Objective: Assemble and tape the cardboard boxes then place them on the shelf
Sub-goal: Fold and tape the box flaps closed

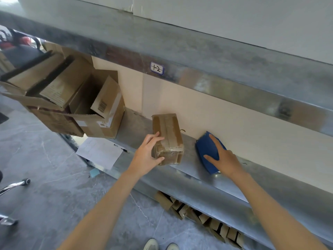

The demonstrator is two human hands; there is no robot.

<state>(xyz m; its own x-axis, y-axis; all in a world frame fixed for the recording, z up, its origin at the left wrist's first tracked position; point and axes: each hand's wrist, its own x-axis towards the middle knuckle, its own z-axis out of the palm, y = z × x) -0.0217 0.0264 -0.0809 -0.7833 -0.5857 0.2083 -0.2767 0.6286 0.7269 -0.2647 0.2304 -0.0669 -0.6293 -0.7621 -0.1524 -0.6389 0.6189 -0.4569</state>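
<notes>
A small taped cardboard box (169,130) lies on the grey metal shelf (207,179), its long side pointing toward the cream back wall. My left hand (146,153) grips its near left corner, fingers over the top and thumb on the front end. To the right a blue tape dispenser (205,147) lies on the shelf. My right hand (222,158) rests on it, with the index finger stretched along its top and the thumb on its side.
Several open cardboard boxes (75,100) crowd the shelf's left end, some overhanging the edge. A sheet of paper (100,152) and a pen (125,150) lie beside them. An upper shelf beam labelled 12 (156,68) hangs overhead. Folded cardboard (201,217) fills the lower level. A chair base (12,186) stands at left.
</notes>
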